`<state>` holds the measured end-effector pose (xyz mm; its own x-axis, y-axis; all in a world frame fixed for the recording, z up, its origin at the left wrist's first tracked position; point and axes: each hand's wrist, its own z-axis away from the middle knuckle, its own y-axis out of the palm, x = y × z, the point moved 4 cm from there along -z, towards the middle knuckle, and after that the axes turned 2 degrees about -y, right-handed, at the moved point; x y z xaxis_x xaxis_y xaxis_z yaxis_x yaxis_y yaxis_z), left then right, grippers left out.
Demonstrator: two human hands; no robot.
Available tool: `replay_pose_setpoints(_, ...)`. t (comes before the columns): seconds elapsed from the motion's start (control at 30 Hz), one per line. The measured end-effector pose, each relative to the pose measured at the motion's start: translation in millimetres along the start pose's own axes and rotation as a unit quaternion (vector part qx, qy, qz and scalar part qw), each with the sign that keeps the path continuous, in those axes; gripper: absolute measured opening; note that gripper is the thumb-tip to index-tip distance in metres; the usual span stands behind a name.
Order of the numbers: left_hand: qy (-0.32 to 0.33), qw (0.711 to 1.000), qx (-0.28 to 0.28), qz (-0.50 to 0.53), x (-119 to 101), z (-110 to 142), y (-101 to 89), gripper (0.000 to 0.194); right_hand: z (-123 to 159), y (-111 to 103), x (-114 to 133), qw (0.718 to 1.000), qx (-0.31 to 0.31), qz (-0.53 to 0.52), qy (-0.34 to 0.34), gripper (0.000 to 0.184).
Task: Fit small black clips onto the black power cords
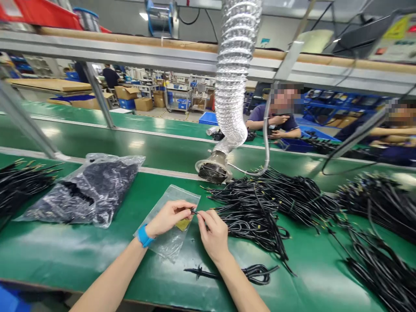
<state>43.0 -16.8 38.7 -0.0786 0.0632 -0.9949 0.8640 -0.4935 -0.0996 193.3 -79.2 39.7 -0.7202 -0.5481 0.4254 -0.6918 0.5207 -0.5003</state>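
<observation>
My left hand point(169, 216), with a blue band point(144, 236) at the wrist, pinches one side of a thin black cable end point(194, 212). From the other side, my right hand point(214, 234) has its fingertips closed on the same piece. What the fingers cover is hidden. Beneath my left hand lies a see-through zip bag point(169, 245) with small yellowish pieces point(183, 224) in it. A coiled black cable point(260, 274) rests on the green table near my right forearm. Beyond my right hand spreads a large heap of black cables point(253, 208).
A flexible silver duct point(234, 65) hangs down to a round fan inlet point(212, 169) above the table. To the left are a plastic bag of black parts point(107, 186) and a cable bundle point(22, 184). More cables point(383, 264) lie right. A co-worker point(276, 117) sits opposite.
</observation>
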Motion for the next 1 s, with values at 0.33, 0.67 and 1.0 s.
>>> replay_pose_setpoints(0.33, 0.03, 0.989, 0.007, -0.145, -0.6, 2.9, -1.4, 0.029, 4.8, 6.4, -7.6, 0.995, 0.07, -0.014, 0.076, 0.037)
replay_pose_setpoints(0.67, 0.124, 0.97, -0.032, -0.206, -1.5, 6.4, 5.1, 0.025, 6.0, 7.6, -14.9, 0.976, 0.087, -0.103, 0.171, 0.035)
replay_pose_setpoints(1.0, 0.175, 0.951, -0.079, -0.242, 0.3, 9.4, 11.7, 0.029, 7.6, 11.9, -17.6, 0.977, 0.102, -0.081, 0.167, 0.032)
